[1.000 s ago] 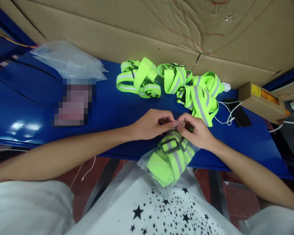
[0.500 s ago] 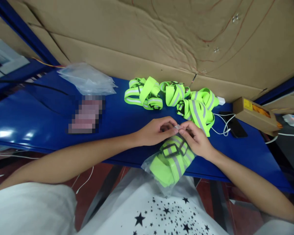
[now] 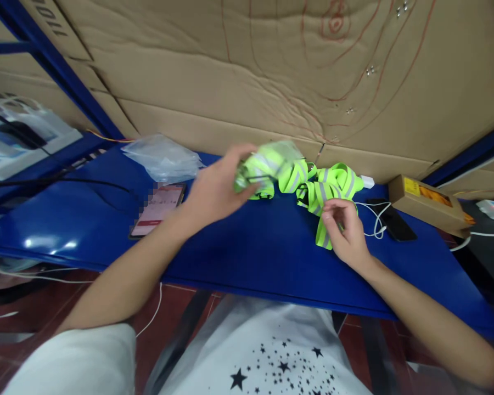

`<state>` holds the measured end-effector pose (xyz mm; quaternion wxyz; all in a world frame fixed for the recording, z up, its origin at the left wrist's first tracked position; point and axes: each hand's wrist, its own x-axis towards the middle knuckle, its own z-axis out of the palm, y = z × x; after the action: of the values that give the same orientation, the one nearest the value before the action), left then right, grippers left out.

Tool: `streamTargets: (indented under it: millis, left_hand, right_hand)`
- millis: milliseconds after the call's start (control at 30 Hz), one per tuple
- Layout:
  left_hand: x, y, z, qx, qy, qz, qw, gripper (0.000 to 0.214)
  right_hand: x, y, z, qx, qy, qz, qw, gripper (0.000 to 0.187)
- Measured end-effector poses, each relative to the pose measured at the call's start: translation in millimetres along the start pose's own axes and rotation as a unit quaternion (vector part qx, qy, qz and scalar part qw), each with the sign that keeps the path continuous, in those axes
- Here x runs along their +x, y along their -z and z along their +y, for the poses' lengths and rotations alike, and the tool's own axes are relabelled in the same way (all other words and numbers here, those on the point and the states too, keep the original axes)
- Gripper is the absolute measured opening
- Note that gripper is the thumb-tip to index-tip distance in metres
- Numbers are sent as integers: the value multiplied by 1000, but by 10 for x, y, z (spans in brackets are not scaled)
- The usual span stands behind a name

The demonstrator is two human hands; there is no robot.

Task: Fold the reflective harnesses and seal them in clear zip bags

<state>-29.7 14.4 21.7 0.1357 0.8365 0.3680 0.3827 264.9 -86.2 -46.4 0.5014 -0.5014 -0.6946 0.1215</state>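
My left hand [image 3: 218, 184] is wrapped round a lime-green reflective belt in a clear plastic bag [image 3: 267, 162], held above the back of the blue table. Motion blurs the bag and fingertips. At the right, the curled fingers of my right hand [image 3: 346, 230] pinch a loose lime-green reflective belt [image 3: 323, 236] with a grey stripe, its end hanging below the fingers. More coiled reflective belts [image 3: 340, 178] lie just behind this hand. Another coiled belt [image 3: 293, 178] sits in the middle, and the bagged one partly hides those to its left.
Clear plastic bags [image 3: 164, 159] are piled at the back left, behind a phone with a lit screen [image 3: 160, 208]. To the right are a white cable [image 3: 379, 222], a dark phone [image 3: 397, 222] and a cardboard box [image 3: 424, 200]. A cardboard sheet [image 3: 189, 82] backs the blue table [image 3: 247, 247].
The bagged belt has gone from near my lap to the back of the table in my left hand. My right hand has let go of the bag and moved right, onto a loose belt.
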Motion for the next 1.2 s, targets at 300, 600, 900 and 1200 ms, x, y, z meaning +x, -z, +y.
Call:
streamTargets:
  millis: [300, 600, 900, 1200]
  left_hand:
    - [250, 405, -774, 215, 112, 150, 958, 54]
    - [187, 237, -1262, 224, 151, 102, 957, 48]
    - [189, -357, -832, 143, -12, -12, 990, 54]
    - [61, -769, -761, 151, -27, -139, 978, 60]
  right_hand:
    - [-100, -42, -70, -93, 125, -156, 975, 25]
    - [-130, -45, -123, -94, 164, -208, 960, 24]
    - [-115, -72, -116, -72, 179, -242, 951, 15]
    - [-172, -233, -64, -63, 170, -275, 944, 13]
